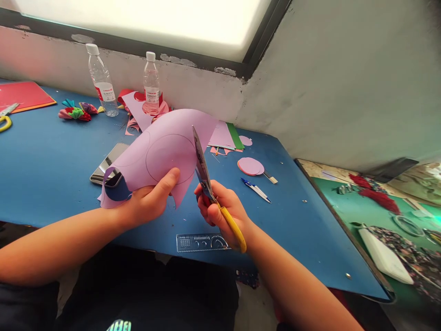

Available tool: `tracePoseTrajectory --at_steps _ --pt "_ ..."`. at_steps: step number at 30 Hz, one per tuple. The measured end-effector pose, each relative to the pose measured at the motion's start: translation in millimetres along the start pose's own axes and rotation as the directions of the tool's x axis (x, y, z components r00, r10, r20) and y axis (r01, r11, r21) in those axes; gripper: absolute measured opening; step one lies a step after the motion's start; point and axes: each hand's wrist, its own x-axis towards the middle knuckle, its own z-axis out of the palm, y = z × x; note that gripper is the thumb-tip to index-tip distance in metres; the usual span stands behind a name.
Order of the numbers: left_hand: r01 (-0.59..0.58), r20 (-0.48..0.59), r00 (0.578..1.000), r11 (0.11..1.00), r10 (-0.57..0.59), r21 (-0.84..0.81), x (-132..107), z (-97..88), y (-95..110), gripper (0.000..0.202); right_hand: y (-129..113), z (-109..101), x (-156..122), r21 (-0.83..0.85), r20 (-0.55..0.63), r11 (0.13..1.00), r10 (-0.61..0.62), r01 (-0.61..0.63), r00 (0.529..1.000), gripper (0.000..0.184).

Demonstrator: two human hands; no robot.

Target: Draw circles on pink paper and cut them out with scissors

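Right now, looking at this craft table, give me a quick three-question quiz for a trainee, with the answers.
1. True or false: the right hand grips yellow-handled scissors.
2. What does the left hand hold? A, a cup; B, a lilac paper sheet; C, a stapler.
3. How many plastic bottles stand by the wall?
Key: 1 true; 2 B; 3 two.
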Motion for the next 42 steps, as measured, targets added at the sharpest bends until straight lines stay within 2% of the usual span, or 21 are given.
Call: tracePoseTrajectory --at_steps 3,5,10,12,15,19,22,25,30,35,42 --pt "0.097 0.069 0.993 0.991 -0.092 -0.087 0.7 0.3 7.6 0.064 5.7 -1.6 0.2 0.027 0.012 0.998 -0.05 0.05 0.999 0.069" --pt "0.122 0.06 0.991 0.989 -0.118 -0.078 0.5 0.1 12.8 0.058 6.1 -1.8 0.3 0.04 0.017 0.997 -0.063 0.062 0.998 0.065" --pt "-0.052 0.047 0.998 0.999 0.053 -0.004 -0.4 -1.5 17.2 0.051 -1.9 0.4 -0.1 0.037 0.011 0.999 -0.038 0.038 0.999 0.069" --pt "-0.065 0.048 0.997 0.998 0.065 0.001 -0.4 -1.7 15.4 0.052 -5.2 1.2 -0.5 0.028 0.002 0.999 -0.016 0.016 1.0 0.073" --pt "-0.007 0.043 0.999 1.0 0.007 -0.006 -0.3 -1.7 13.2 0.057 -6.3 1.1 0.0 0.004 -0.002 1.0 0.03 -0.03 1.0 0.079" --pt "0.032 0.056 0.998 0.999 -0.03 -0.035 -0.7 -1.9 13.7 0.058 -5.3 0.6 1.6 -0.002 0.007 1.0 -0.022 0.022 1.0 0.079" --pt "0.03 0.041 0.999 0.999 -0.028 -0.038 -1.5 -2.3 12.2 0.055 -10.0 1.6 0.8 -0.004 -0.005 1.0 0.005 -0.005 1.0 0.079" --pt "0.076 0.043 0.996 0.995 -0.073 -0.07 -1.8 -2.3 8.4 0.058 -16.9 2.8 -0.9 -0.01 -0.012 0.999 0.046 -0.046 0.999 0.082" --pt "0.141 0.045 0.99 0.982 -0.136 -0.123 -0.4 -1.9 6.3 0.064 -20.6 3.2 -1.3 -0.004 -0.006 0.999 0.035 -0.035 0.999 0.083" --pt "0.199 0.035 0.98 0.967 -0.196 -0.161 1.2 -3.3 1.7 0.064 -16.3 2.0 -0.4 -0.001 -0.01 1.0 0.029 -0.029 1.0 0.08" --pt "0.144 0.022 0.99 0.978 -0.142 -0.154 0.5 -2.0 1.7 0.065 5.4 -2.0 0.4 -0.036 -0.004 0.999 -0.011 0.011 1.0 0.082"
